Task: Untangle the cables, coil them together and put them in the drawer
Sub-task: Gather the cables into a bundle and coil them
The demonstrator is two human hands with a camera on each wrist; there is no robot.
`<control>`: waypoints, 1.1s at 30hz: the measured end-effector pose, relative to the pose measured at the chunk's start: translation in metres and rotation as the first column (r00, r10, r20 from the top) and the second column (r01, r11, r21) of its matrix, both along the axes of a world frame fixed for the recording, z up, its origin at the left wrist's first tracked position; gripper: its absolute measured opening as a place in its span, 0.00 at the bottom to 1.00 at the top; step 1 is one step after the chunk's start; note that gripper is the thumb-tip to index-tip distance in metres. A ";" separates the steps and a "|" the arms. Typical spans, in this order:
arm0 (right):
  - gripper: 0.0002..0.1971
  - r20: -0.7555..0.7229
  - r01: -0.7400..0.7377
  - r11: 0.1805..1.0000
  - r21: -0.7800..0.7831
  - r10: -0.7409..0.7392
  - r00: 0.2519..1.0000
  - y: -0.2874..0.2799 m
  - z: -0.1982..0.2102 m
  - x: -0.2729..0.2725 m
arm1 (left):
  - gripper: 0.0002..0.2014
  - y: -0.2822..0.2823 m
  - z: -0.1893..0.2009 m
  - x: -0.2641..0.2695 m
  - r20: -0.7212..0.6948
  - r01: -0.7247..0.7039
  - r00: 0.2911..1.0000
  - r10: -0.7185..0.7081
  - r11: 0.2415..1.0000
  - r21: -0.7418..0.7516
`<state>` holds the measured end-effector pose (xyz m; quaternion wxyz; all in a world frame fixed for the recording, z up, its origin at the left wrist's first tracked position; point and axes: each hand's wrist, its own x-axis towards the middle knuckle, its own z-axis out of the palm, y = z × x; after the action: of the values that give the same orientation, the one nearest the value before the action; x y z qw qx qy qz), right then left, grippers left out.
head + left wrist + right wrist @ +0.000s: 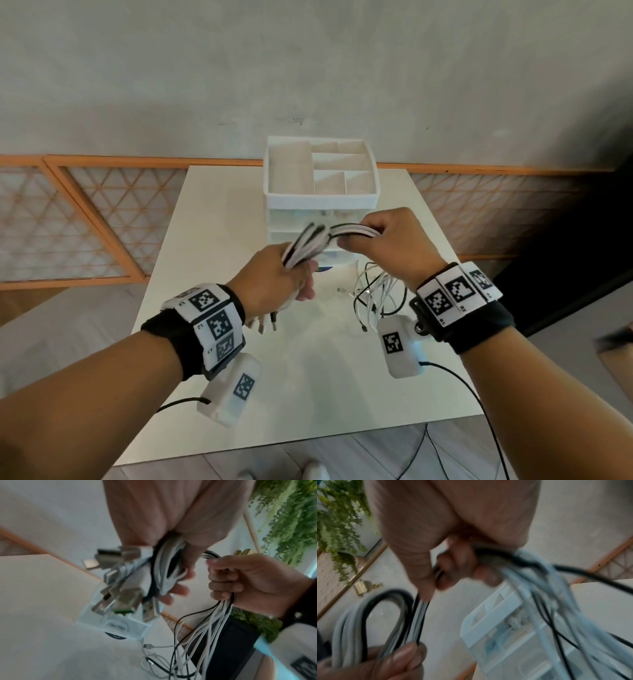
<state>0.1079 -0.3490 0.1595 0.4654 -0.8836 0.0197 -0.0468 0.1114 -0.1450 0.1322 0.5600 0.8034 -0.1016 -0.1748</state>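
Note:
A bundle of white and black cables (322, 238) runs between both hands above the white table (308, 359). My left hand (277, 281) grips the looped part of the cables (169, 566), and several USB plugs (120, 595) hang below its fist. My right hand (387, 243) grips the same cable bundle (530, 566) further along, with the loose ends (376, 298) trailing down onto the table. The white drawer unit (320, 192) stands behind the hands; they hide its drawer fronts in part.
The drawer unit carries an open tray with dividers (342, 168) on top. An orange lattice railing (85, 219) runs behind the table. A dark block (565, 240) stands at the right. Green plants (291, 520) hang nearby.

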 end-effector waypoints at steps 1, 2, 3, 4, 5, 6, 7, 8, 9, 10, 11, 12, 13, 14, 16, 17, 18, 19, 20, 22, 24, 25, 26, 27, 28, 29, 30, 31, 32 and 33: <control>0.13 -0.020 -0.056 0.993 0.102 0.059 0.998 -0.005 0.001 -0.001 | 0.09 0.003 -0.001 0.003 -0.022 -0.074 0.997 0.073 0.994 -0.076; 0.13 -0.042 -0.097 0.972 0.216 0.109 0.993 -0.012 0.000 -0.002 | 0.08 0.008 -0.001 0.007 -0.046 -0.129 0.991 0.123 0.981 -0.145; 0.13 -0.054 -0.117 0.941 0.317 0.141 0.989 -0.019 -0.003 -0.003 | 0.08 0.012 0.000 0.010 -0.072 -0.152 0.988 0.140 0.968 -0.201; 0.13 -0.053 -0.117 0.914 0.389 0.149 0.987 -0.023 -0.008 -0.003 | 0.07 0.016 0.000 0.012 -0.098 -0.146 0.987 0.126 0.960 -0.240; 0.11 -0.040 -0.105 0.900 0.423 0.135 0.990 -0.024 -0.013 -0.004 | 0.06 0.019 0.000 0.014 -0.119 -0.126 0.988 0.098 0.956 -0.266; 0.10 -0.013 -0.091 0.899 0.428 0.107 0.994 -0.022 -0.018 -0.004 | 0.06 0.019 0.000 0.014 -0.133 -0.114 0.988 0.078 0.952 -0.285; 0.10 0.021 -0.074 0.904 0.422 0.072 0.997 -0.017 -0.021 -0.005 | 0.07 0.017 0.001 0.014 -0.143 -0.121 0.986 0.081 0.947 -0.299; 0.12 0.056 -0.050 0.906 0.420 0.030 0.998 -0.009 -0.024 -0.005 | 0.09 0.012 0.001 0.012 -0.146 -0.143 0.984 0.102 0.943 -0.302; 0.14 0.088 -0.028 0.901 0.433 -0.012 0.996 0.000 -0.024 -0.005 | 0.12 0.007 0.000 0.010 -0.144 -0.165 0.981 0.127 0.941 -0.295; 0.15 0.116 -0.010 0.890 0.457 -0.049 0.992 0.010 -0.024 -0.005 | 0.18 0.002 0.000 0.007 -0.144 -0.172 0.980 0.136 0.943 -0.285; 0.13 0.145 0.002 0.880 0.474 -0.080 0.986 0.021 -0.024 -0.005 | 0.24 -0.004 0.000 0.004 -0.149 -0.171 0.980 0.133 0.943 -0.284; 0.11 0.174 0.003 0.878 0.478 -0.098 0.980 0.032 -0.025 -0.006 | 0.30 -0.009 0.000 0.001 -0.159 -0.173 0.979 0.130 0.938 -0.299; 0.09 0.202 -0.005 0.888 0.460 -0.099 0.974 0.043 -0.028 -0.008 | 0.33 -0.014 0.000 -0.001 -0.170 -0.176 0.977 0.125 0.929 -0.327; 0.09 0.232 -0.020 0.906 0.422 -0.087 0.969 0.054 -0.031 -0.010 | 0.35 -0.018 0.002 -0.003 -0.180 -0.174 0.977 0.115 0.918 -0.356; 0.11 0.309 -0.053 0.954 0.296 -0.043 0.950 0.074 -0.039 -0.016 | 0.35 -0.024 0.008 -0.004 -0.231 -0.181 0.969 0.090 0.893 -0.411; 0.12 0.355 -0.074 0.972 0.223 -0.010 0.935 0.080 -0.043 -0.019 | 0.32 -0.026 0.009 -0.002 -0.277 -0.203 0.958 0.082 0.872 -0.445; 0.13 0.396 -0.103 0.982 0.158 0.033 0.918 0.084 -0.046 -0.021 | 0.27 -0.025 0.010 -0.001 -0.322 -0.233 0.943 0.077 0.846 -0.480; 0.14 0.424 -0.137 0.985 0.107 0.079 0.902 0.086 -0.048 -0.023 | 0.22 -0.024 0.008 0.002 -0.353 -0.264 0.932 0.085 0.825 -0.499; 0.13 0.436 -0.169 0.983 0.075 0.120 0.892 0.086 -0.051 -0.024 | 0.19 -0.022 0.007 0.003 -0.366 -0.292 0.924 0.109 0.818 -0.495; 0.13 0.445 -0.220 0.975 0.031 0.184 0.876 0.081 -0.055 -0.027 | 0.15 -0.017 0.003 0.007 -0.359 -0.357 0.912 0.198 0.815 -0.456; 0.17 0.436 -0.249 0.968 -0.031 0.238 0.868 0.075 -0.062 -0.030 | 0.15 -0.012 0.000 0.012 -0.353 -0.432 0.889 0.293 0.794 -0.428; 0.20 0.417 -0.259 0.964 -0.056 0.258 0.872 0.070 -0.064 -0.031 | 0.15 -0.009 0.001 0.015 -0.348 -0.453 0.881 0.321 0.784 -0.424; 0.23 0.385 -0.268 0.962 -0.054 0.268 0.883 0.064 -0.066 -0.033 | 0.13 -0.006 0.003 0.018 -0.334 -0.459 0.881 0.335 0.777 -0.431; 0.28 0.347 -0.279 0.960 -0.032 0.272 0.897 0.057 -0.066 -0.034 | 0.12 -0.003 0.005 0.022 -0.311 -0.452 0.887 0.341 0.777 -0.439; 0.33 0.305 -0.291 0.957 -0.005 0.278 0.911 0.051 -0.065 -0.035 | 0.13 0.000 0.007 0.025 -0.285 -0.439 0.895 0.342 0.783 -0.441; 0.38 0.256 -0.293 0.956 0.021 0.278 0.926 0.046 -0.062 -0.036 | 0.13 0.002 0.008 0.027 -0.257 -0.417 0.907 0.334 0.795 -0.441; 0.42 0.196 -0.284 0.958 0.043 0.271 0.943 0.043 -0.058 -0.037 | 0.13 0.004 0.009 0.027 -0.230 -0.386 0.921 0.313 0.808 -0.446; 0.44 0.129 -0.281 0.958 0.050 0.273 0.953 0.043 -0.054 -0.036 | 0.13 0.005 0.010 0.026 -0.201 -0.343 0.939 0.280 0.824 -0.451; 0.45 0.065 -0.291 0.956 0.027 0.289 0.955 0.044 -0.051 -0.034 | 0.13 0.005 0.011 0.024 -0.172 -0.288 0.957 0.234 0.841 -0.458; 0.43 0.023 -0.305 0.952 -0.027 0.305 0.952 0.046 -0.050 -0.032 | 0.13 0.004 0.013 0.022 -0.147 -0.231 0.972 0.182 0.856 -0.462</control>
<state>0.0757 -0.3033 0.1092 0.4569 -0.8808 -0.1238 0.0136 0.1334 -0.1409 0.1457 0.7600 0.6376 -0.0269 -0.1226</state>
